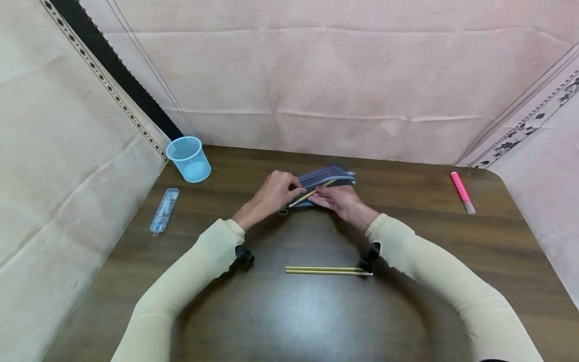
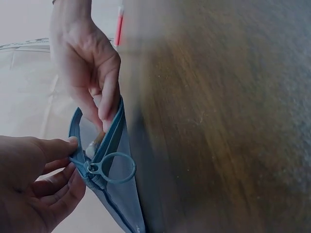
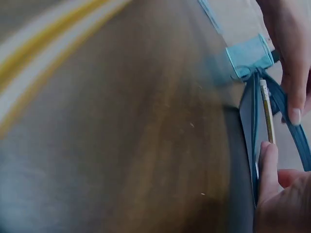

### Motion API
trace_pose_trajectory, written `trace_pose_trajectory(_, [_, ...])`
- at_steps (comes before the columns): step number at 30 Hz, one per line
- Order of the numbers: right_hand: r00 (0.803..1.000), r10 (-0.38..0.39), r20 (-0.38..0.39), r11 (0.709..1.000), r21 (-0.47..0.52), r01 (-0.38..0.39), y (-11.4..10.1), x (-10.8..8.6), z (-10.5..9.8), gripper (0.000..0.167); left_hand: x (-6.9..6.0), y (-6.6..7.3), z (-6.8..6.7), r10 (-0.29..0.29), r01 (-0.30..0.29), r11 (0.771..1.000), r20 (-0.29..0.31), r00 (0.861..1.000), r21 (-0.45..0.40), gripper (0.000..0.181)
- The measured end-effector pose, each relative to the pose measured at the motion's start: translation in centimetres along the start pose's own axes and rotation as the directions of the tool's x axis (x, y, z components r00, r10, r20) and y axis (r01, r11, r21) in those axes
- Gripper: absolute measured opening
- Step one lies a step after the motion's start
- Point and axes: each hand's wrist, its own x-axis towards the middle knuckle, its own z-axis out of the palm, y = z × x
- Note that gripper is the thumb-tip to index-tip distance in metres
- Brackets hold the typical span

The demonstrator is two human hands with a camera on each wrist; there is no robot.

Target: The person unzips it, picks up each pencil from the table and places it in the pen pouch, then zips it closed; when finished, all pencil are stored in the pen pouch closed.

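A blue zip pouch (image 1: 322, 176) is held up off the table, its zip partly undone. My left hand (image 1: 277, 191) pinches the edge of the opening by the zip end, where a ring-shaped pull (image 2: 99, 169) hangs. My right hand (image 1: 341, 200) grips a gold pencil (image 3: 267, 110) at the mouth of the pouch. In the right wrist view the pencil lies between the two zip edges, its white end toward the zip pull. The fingertips of the right hand reach inside the opening in the left wrist view.
Gold pencils (image 1: 323, 271) lie side by side near my right wrist. A light blue cup (image 1: 187, 161) stands at the back left, with a clear blue case (image 1: 165, 210) in front of it. To the right lies a pink marker (image 1: 461, 190). Cloth-covered walls border the table.
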Motion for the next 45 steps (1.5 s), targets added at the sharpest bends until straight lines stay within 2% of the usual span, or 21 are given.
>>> trace_pose_trajectory(6, [0.999, 0.021, -0.04, 0.999, 0.051, -0.019, -0.9, 0.7, 0.1, 0.045, 0.4, 0.2, 0.0, 0.002, -0.002, 1.0, 0.007, 1.0, -0.005, 0.018])
trace_pose_trajectory(11, [0.998, 0.046, -0.034, 0.997, 0.058, -0.044, -0.8, 0.7, 0.7, 0.044, 0.3, 0.2, 0.0, -0.002, 0.002, 1.0, -0.003, 1.0, -0.009, 0.017])
trace_pose_trajectory(17, [1.0, 0.027, 0.002, 0.999, 0.018, -0.027, -0.4, -0.8, 0.7, 0.04, 0.2, 0.1, 0.2, 0.015, -0.015, 1.0, -0.003, 1.0, -0.013, 0.017])
trace_pose_trajectory(22, [0.996, -0.024, 0.091, 0.993, -0.113, 0.035, 0.4, -3.0, 0.3, 0.039, 0.1, 0.1, 0.3, 0.026, -0.027, 0.999, -0.025, 0.999, -0.026, 0.016])
trace_pose_trajectory(24, [0.989, -0.06, 0.136, 0.97, -0.226, 0.09, 0.8, -4.0, 0.0, 0.037, 0.1, 0.1, 0.3, 0.025, -0.026, 0.999, -0.029, 0.999, -0.032, 0.015])
trace_pose_trajectory(25, [0.983, -0.082, 0.165, 0.947, -0.294, 0.128, 1.1, -4.4, -0.1, 0.036, 0.0, 0.1, 0.3, 0.025, -0.026, 0.999, -0.029, 0.999, -0.031, 0.015])
trace_pose_trajectory(26, [0.974, -0.107, 0.197, 0.912, -0.371, 0.175, 1.3, -4.9, -0.3, 0.033, 0.0, 0.1, 0.4, 0.026, -0.027, 0.999, -0.029, 0.999, -0.031, 0.015])
trace_pose_trajectory(27, [0.963, -0.137, 0.234, 0.865, -0.446, 0.231, 1.6, -5.4, -0.5, 0.032, 0.0, 0.1, 0.4, 0.026, -0.027, 0.999, -0.029, 0.999, -0.033, 0.014])
trace_pose_trajectory(28, [0.947, -0.168, 0.273, 0.805, -0.517, 0.291, 1.9, -5.9, -0.6, 0.029, 0.0, 0.1, 0.4, 0.026, -0.027, 0.999, -0.029, 0.999, -0.034, 0.014])
trace_pose_trajectory(29, [0.927, -0.201, 0.317, 0.729, -0.583, 0.358, 2.2, -6.4, -0.8, 0.026, 0.0, 0.1, 0.5, 0.027, -0.029, 0.999, -0.03, 0.999, -0.036, 0.014])
trace_pose_trajectory(30, [0.9, -0.234, 0.368, 0.635, -0.644, 0.428, 2.4, -6.9, -1.0, 0.023, 0.0, 0.2, 0.5, 0.028, -0.03, 0.999, -0.03, 0.999, -0.038, 0.015])
trace_pose_trajectory(31, [0.869, -0.265, 0.419, 0.525, -0.693, 0.494, 2.7, -7.5, -1.1, 0.019, 0.0, 0.1, 0.5, 0.029, -0.03, 0.999, -0.029, 0.999, -0.038, 0.015])
trace_pose_trajectory(34, [0.756, -0.307, 0.578, 0.198, -0.738, 0.645, 3.6, -9.1, -1.5, 0.01, 0.0, 0.1, 0.5, 0.027, -0.028, 0.999, -0.025, 0.999, -0.04, 0.016])
trace_pose_trajectory(35, [0.721, -0.302, 0.623, 0.099, -0.732, 0.674, 4.0, -9.6, -1.6, 0.008, 0.0, 0.1, 0.5, 0.026, -0.027, 0.999, -0.023, 0.999, -0.04, 0.016])
trace_pose_trajectory(36, [0.693, -0.289, 0.66, 0.02, -0.72, 0.694, 4.3, -10.1, -1.7, 0.007, -0.1, 0.1, 0.5, 0.024, -0.025, 0.999, -0.02, 0.999, -0.04, 0.016])
trace_pose_trajectory(37, [0.677, -0.27, 0.685, -0.035, -0.709, 0.704, 4.7, -10.5, -1.8, 0.007, -0.1, 0.0, 0.5, 0.024, -0.025, 0.999, -0.02, 1.0, -0.039, 0.016])
trace_pose_trajectory(38, [0.669, -0.248, 0.701, -0.075, -0.702, 0.708, 5.2, -10.8, -1.9, 0.007, -0.1, 0.0, 0.5, 0.024, -0.025, 0.999, -0.022, 0.999, -0.039, 0.016])
trace_pose_trajectory(40, [0.67, -0.215, 0.711, -0.137, -0.701, 0.7, 6.0, -11.3, -2.1, 0.008, -0.2, 0.0, 0.4, 0.023, -0.024, 0.999, -0.024, 0.999, -0.043, 0.016])
trace_pose_trajectory(42, [0.667, -0.206, 0.716, -0.185, -0.698, 0.692, 6.7, -11.5, -2.4, 0.008, -0.2, 0.0, 0.4, 0.021, -0.022, 0.999, -0.026, 0.999, -0.044, 0.016])
trace_pose_trajectory(45, [0.645, -0.214, 0.733, -0.263, -0.679, 0.685, 7.3, -11.7, -2.7, 0.008, -0.3, 0.1, 0.3, 0.017, -0.018, 0.999, -0.024, 1.0, -0.045, 0.017])
